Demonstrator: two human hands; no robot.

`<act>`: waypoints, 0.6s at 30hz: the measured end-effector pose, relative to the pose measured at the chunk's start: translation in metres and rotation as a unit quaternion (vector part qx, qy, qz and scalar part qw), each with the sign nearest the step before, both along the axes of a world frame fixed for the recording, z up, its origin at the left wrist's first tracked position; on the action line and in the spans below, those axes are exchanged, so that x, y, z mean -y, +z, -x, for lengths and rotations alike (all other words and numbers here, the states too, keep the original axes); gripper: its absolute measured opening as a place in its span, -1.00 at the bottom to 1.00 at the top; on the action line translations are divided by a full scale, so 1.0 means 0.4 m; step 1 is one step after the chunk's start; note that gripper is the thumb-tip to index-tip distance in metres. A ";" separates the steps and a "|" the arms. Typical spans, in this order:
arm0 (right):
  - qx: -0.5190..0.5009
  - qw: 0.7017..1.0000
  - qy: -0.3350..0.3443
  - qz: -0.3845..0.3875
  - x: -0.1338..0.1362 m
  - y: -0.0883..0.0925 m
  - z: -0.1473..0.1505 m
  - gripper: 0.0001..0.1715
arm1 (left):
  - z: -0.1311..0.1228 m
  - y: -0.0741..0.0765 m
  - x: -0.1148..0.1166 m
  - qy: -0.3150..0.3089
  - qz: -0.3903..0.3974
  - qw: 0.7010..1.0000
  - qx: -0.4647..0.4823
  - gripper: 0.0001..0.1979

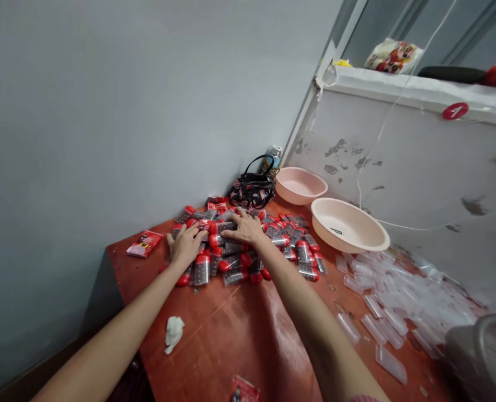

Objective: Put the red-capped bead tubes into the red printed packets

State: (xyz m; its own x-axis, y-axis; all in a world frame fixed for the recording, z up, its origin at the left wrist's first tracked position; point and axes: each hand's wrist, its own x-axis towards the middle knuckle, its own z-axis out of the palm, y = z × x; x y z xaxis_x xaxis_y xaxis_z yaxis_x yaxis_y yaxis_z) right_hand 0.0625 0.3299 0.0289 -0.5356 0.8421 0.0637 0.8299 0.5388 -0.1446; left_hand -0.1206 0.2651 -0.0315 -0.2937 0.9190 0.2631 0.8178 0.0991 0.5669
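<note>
A heap of small clear containers (202,270) with red caps and dark contents lies on the red table. At the left side of the heap my left hand (184,244) rests with its fingers apart, touching several containers. My right hand (246,228) reaches over the middle of the heap, fingers spread across the containers beneath. Neither hand shows anything gripped, though some fingertips are hidden among the containers.
Two basins, one pink (300,186) and one cream (350,226), stand behind at the right. Many clear empty cases (390,365) spread below them. A handbag (253,191), red packet (144,244), crumpled tissue (174,333) and grey container (477,352) surround the work area.
</note>
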 end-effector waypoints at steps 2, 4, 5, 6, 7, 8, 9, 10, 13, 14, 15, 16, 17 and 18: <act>0.007 1.000 -0.002 -0.009 0.016 -0.014 -0.029 -0.29 | -0.044 0.001 0.005 -0.005 -0.007 1.000 0.004 -0.70; 0.012 1.000 -0.002 -0.013 0.040 -0.024 -0.071 -0.30 | -0.092 0.003 0.015 -0.017 -0.014 1.000 0.009 -0.72; 0.012 1.000 -0.004 -0.014 0.054 -0.028 -0.095 -0.30 | -0.117 0.004 0.022 -0.027 -0.016 0.999 0.012 -0.72; 0.008 1.000 -0.007 -0.018 0.069 -0.032 -0.120 -0.31 | -0.141 0.005 0.029 -0.038 -0.017 0.999 0.017 -0.73; 0.002 1.000 -0.013 -0.023 0.086 -0.035 -0.146 -0.33 | -0.164 0.007 0.036 -0.050 -0.018 0.998 0.023 -0.73; -0.004 0.999 -0.020 -0.029 0.104 -0.039 -0.172 -0.35 | -0.187 0.008 0.044 -0.064 -0.018 0.997 0.028 -0.74; -0.010 0.999 -0.028 -0.035 0.123 -0.042 -0.197 -0.37 | -0.210 0.009 0.053 -0.081 -0.018 0.996 0.033 -0.75; -0.014 0.999 -0.035 -0.039 0.142 -0.045 -0.222 -0.39 | -0.233 0.009 0.062 -0.099 -0.018 0.994 0.039 -0.76; -0.021 0.997 -0.042 -0.054 0.201 -0.053 -0.292 -0.39 | -0.308 0.011 0.091 -0.143 -0.017 0.988 0.058 -0.75; -0.022 0.997 -0.041 -0.059 0.220 -0.055 -0.314 -0.39 | -0.333 0.013 0.101 -0.154 -0.015 0.986 0.062 -0.74; -0.023 0.997 -0.043 -0.063 0.238 -0.058 -0.334 -0.39 | -0.357 0.015 0.110 -0.164 -0.013 0.984 0.066 -0.73; -0.025 0.996 -0.049 -0.066 0.255 -0.060 -0.354 -0.39 | -0.379 0.020 0.119 -0.174 -0.011 0.982 0.068 -0.73; -0.028 0.996 -0.057 -0.067 0.273 -0.061 -0.373 -0.38 | -0.396 0.027 0.128 -0.185 -0.010 0.980 0.072 -0.74; -0.036 0.995 -0.070 -0.066 0.293 -0.062 -0.390 -0.37 | -0.409 0.037 0.135 -0.194 -0.009 0.978 0.075 -0.75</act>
State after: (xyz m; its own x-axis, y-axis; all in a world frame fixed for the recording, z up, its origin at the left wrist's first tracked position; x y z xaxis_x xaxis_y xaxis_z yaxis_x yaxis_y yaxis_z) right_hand 0.2186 0.2128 0.0042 -0.4039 0.8898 0.2124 0.8883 0.4370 -0.1412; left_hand 0.0429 0.2110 -0.0168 0.0405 0.9646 0.2605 0.6987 -0.2137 0.6827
